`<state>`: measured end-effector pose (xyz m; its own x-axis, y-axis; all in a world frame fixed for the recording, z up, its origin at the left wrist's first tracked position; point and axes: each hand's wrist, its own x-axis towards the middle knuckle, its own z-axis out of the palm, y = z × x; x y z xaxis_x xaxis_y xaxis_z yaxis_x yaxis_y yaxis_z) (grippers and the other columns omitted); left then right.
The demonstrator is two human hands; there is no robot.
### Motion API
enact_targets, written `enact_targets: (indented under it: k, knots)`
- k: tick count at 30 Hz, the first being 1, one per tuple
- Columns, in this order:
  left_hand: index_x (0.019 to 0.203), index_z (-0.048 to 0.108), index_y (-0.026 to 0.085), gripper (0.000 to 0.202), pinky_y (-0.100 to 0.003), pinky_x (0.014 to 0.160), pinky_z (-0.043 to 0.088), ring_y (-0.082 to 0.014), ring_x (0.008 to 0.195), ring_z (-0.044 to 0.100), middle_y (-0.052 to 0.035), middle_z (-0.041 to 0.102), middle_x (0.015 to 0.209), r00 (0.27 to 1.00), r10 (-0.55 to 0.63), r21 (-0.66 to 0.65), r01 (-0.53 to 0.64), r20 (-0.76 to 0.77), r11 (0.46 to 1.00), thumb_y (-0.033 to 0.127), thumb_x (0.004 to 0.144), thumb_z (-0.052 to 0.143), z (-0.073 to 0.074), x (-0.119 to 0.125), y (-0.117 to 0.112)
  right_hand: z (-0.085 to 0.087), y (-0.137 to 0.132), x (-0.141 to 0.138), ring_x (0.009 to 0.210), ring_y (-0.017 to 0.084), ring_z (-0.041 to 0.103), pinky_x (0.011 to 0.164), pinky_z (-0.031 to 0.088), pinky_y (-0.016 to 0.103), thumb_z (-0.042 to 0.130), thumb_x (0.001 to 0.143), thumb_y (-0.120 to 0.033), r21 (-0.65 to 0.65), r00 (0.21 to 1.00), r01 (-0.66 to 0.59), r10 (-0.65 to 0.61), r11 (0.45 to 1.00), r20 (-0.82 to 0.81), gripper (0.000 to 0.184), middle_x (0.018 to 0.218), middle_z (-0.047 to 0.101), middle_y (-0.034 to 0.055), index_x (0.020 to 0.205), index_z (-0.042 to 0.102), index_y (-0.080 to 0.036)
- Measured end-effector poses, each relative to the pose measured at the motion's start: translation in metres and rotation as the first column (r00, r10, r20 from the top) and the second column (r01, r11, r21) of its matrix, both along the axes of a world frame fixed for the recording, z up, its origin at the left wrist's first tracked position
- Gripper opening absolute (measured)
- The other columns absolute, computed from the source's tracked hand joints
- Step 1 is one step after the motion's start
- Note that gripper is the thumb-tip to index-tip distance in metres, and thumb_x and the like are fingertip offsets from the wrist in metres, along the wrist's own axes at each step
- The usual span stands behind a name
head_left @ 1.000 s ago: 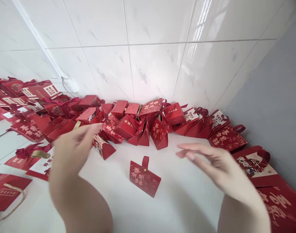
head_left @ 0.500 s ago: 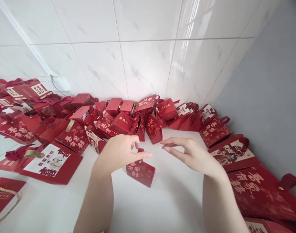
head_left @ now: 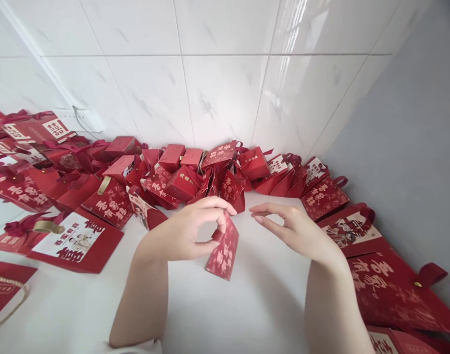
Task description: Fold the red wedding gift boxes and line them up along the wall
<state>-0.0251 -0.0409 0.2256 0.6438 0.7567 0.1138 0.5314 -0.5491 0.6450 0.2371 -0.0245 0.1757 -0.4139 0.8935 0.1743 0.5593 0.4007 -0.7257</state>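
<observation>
My left hand point(head_left: 190, 231) pinches the top of a small red gift bag point(head_left: 224, 251) with gold lettering and holds it tilted just above the white tabletop point(head_left: 228, 309). My right hand point(head_left: 293, 228) hovers a short way to the right of the bag, fingers stretched toward it and apart, touching nothing. A heap of similar small red bags point(head_left: 184, 179) lies behind both hands along the tiled wall.
Larger flat red bags lie at the left point(head_left: 75, 241) and along the right edge point(head_left: 390, 290) by a grey wall. A white tiled wall point(head_left: 225, 88) closes the back, with a white socket point(head_left: 83, 119) at the left.
My left hand came in from the left, took the small red bag by its top and lifted and tilted it. My right hand drew closer to the bag.
</observation>
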Motion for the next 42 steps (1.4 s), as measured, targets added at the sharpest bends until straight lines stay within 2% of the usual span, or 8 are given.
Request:
enact_targets:
  k: [7,12,17,22,26,31,36,42]
  knots:
    - [0.077,0.050,0.019,0.014,-0.024,0.070,0.048,-0.0141,0.097,0.057,-0.0039,0.051,0.131,0.993,0.066,-0.005,-0.065,0.095,0.998,0.005,0.076,0.051,-0.005,0.005,0.008,-0.003,0.005,-0.014,0.123,0.025,0.055,0.106,0.041,0.041,0.067,0.083,-0.044,0.057,0.988,-0.148,0.150,0.987,-0.031,0.043,0.131,0.061,0.0036,0.124,0.062,-0.030]
    - [0.081,0.053,0.019,0.010,-0.026,0.073,0.050,-0.0120,0.090,0.058,-0.0032,0.055,0.126,0.991,0.026,-0.075,-0.016,0.135,0.997,0.009,0.080,0.053,-0.014,0.012,0.015,0.000,0.002,-0.029,0.107,0.022,0.063,0.090,0.049,0.034,0.054,0.092,-0.046,-0.069,0.963,-0.256,0.247,0.964,-0.109,0.032,0.118,0.068,0.0048,0.114,0.067,-0.026]
    - [0.092,0.056,0.022,0.012,-0.024,0.070,0.049,-0.0150,0.099,0.060,-0.0021,0.062,0.115,0.986,0.060,-0.146,-0.037,0.154,0.989,0.014,0.084,0.054,-0.018,0.015,0.017,-0.004,-0.001,-0.040,0.075,0.016,0.063,0.068,0.045,0.026,0.064,0.086,-0.034,-0.028,0.975,-0.224,0.224,0.974,0.011,0.015,0.087,0.072,0.0012,0.095,0.071,-0.024]
    - [0.134,0.047,0.033,0.053,-0.025,0.074,0.049,-0.0171,0.101,0.061,-0.0017,0.063,0.119,0.981,0.177,-0.125,-0.166,0.080,0.978,0.026,0.083,0.062,-0.022,0.011,0.025,-0.013,0.003,-0.037,0.058,0.011,0.049,0.059,0.036,0.023,0.054,0.091,-0.028,-0.006,0.993,-0.104,0.104,0.995,0.065,0.020,0.064,0.061,-0.0027,0.081,0.070,-0.022]
    - [0.100,0.071,0.024,0.021,-0.025,0.070,0.047,-0.0160,0.083,0.064,0.0006,0.071,0.092,0.984,0.169,-0.156,-0.176,-0.058,0.972,0.031,0.083,0.060,-0.028,0.008,0.035,-0.017,0.009,-0.034,0.061,0.011,0.051,0.061,0.037,0.023,0.049,0.093,-0.029,0.003,0.995,-0.099,0.099,0.995,0.025,0.024,0.071,0.066,-0.0022,0.090,0.073,-0.023]
    - [0.077,0.072,0.020,0.022,-0.026,0.062,0.040,-0.0158,0.068,0.061,-0.0016,0.069,0.075,0.957,0.206,-0.012,-0.213,-0.202,0.977,0.031,0.084,0.055,-0.036,0.013,0.039,-0.030,0.021,-0.035,0.069,0.015,0.061,0.067,0.042,0.025,0.053,0.089,-0.023,0.010,0.992,-0.068,0.066,0.998,0.107,0.021,0.078,0.072,-0.0004,0.088,0.074,-0.024]
    - [0.077,0.073,0.020,0.023,-0.026,0.060,0.036,-0.0161,0.067,0.060,-0.0025,0.067,0.071,0.953,0.195,0.033,-0.193,-0.232,0.981,0.027,0.084,0.052,-0.038,0.015,0.038,-0.031,0.024,-0.034,0.088,0.016,0.067,0.075,0.048,0.025,0.053,0.086,-0.015,0.035,0.995,-0.080,0.082,0.996,-0.054,0.026,0.102,0.073,-0.0006,0.100,0.072,-0.026]
    - [0.080,0.075,0.022,0.024,-0.026,0.058,0.033,-0.0148,0.063,0.058,-0.0022,0.067,0.071,0.956,0.197,0.025,-0.196,-0.219,0.980,0.020,0.080,0.052,-0.040,0.014,0.038,-0.031,0.022,-0.034,0.083,0.018,0.069,0.073,0.049,0.028,0.056,0.086,-0.017,0.069,0.997,-0.064,0.066,0.996,-0.029,0.024,0.095,0.076,-0.0002,0.095,0.075,-0.028]
